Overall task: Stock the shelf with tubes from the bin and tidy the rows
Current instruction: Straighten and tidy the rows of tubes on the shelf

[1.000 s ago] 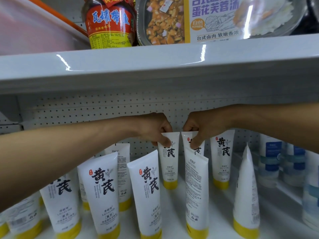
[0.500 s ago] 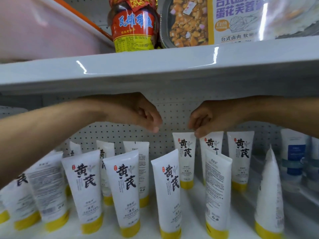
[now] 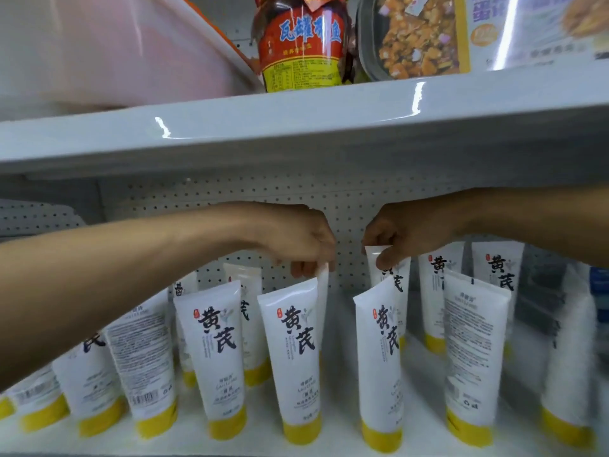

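Several white tubes with yellow caps and black characters stand cap-down in rows on the lower shelf. My left hand reaches in from the left and pinches the top edge of a back-row tube that is turned edge-on behind a front tube. My right hand comes from the right and pinches the crimped top of another back-row tube, which stands behind a front tube.
The upper shelf's edge hangs just above both hands; it carries a red-labelled jar, a boxed meal and a pink bin. Blue-and-white bottles stand at the far right. A pegboard wall closes the back.
Both hands let go of the tubes and lifted half a second ago, then came back down. Each now pinches a back-row tube's top; the left one's tube is turned edge-on.
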Action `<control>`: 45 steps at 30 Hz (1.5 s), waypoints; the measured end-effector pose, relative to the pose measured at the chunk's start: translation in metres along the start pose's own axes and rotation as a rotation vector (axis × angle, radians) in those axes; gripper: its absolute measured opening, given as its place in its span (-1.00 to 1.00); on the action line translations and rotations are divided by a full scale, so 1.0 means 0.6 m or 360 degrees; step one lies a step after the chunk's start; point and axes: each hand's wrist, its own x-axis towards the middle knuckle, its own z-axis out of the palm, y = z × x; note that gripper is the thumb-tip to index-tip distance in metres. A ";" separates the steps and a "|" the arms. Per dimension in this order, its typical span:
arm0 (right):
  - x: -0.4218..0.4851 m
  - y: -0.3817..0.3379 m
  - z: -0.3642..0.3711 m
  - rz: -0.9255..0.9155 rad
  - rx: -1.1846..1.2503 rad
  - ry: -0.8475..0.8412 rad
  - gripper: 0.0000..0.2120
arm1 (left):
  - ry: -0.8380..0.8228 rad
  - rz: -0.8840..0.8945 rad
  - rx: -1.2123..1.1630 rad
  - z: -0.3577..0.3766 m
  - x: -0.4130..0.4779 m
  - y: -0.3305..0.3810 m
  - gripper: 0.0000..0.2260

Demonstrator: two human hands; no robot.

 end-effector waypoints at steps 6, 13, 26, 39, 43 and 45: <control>0.004 0.002 0.009 0.0020 0.0003 -0.0041 -0.89 | 0.0178 0.0187 0.0298 0.019 0.019 -0.024 -0.79; 0.013 0.015 0.009 0.0032 -0.0015 -0.0075 -0.84 | 0.0160 0.0055 -0.0012 0.016 0.048 -0.044 -0.78; 0.023 0.021 0.009 -0.0142 0.0115 -0.0112 -0.90 | 0.0300 0.0058 -0.0395 0.037 0.080 -0.043 -0.82; 0.022 0.026 0.012 -0.0151 0.0176 -0.0110 -0.87 | 0.0244 0.0105 -0.0477 0.038 0.077 -0.038 -0.83; 0.023 0.025 0.012 -0.0164 0.0199 -0.0123 -0.95 | 0.0248 0.0109 -0.0477 0.039 0.078 -0.035 -0.81; 0.021 0.024 0.011 -0.0167 0.0208 -0.0125 -0.95 | 0.0241 0.0105 -0.0469 0.038 0.077 -0.034 -0.81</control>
